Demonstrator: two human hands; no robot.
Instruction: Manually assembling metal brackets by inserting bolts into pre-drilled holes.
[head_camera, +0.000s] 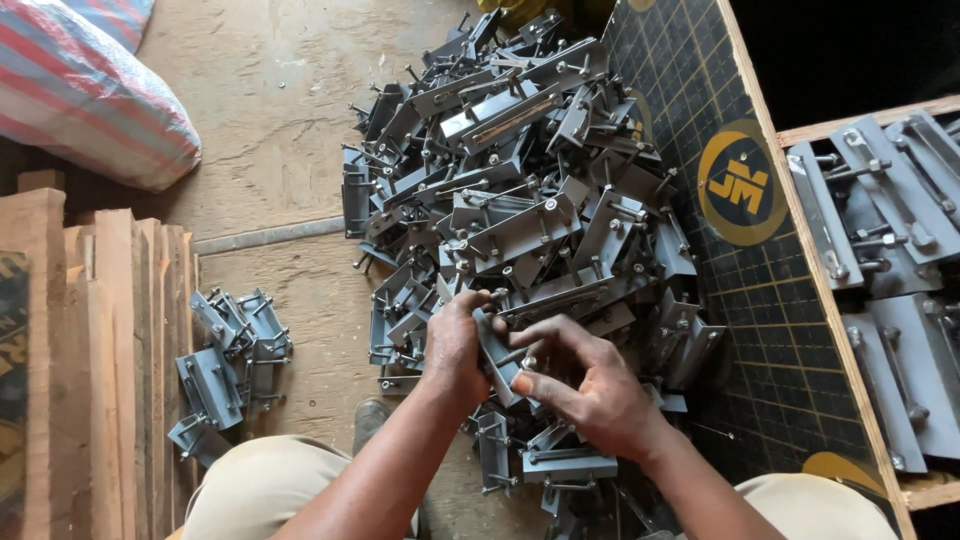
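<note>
A grey metal bracket (497, 352) with a threaded bolt sits gripped between a person's two hands at the near edge of a large heap of brackets (520, 190) on a dusty concrete floor (270, 120). The left hand (455, 345) is closed around the bracket's upper end; the right hand (580, 385) pinches its lower part, thumb and forefinger narrowed on the bolt. A wooden crate (850, 380) at the right edge holds more brackets laid flat; a dark gridded panel (740, 330) leans against its side. Left of the heap, a small cluster of brackets (228, 365) lies beside stacked timber planks (100, 370), with bare floor between. A striped woven sack (85, 85) fills the far left corner.
</note>
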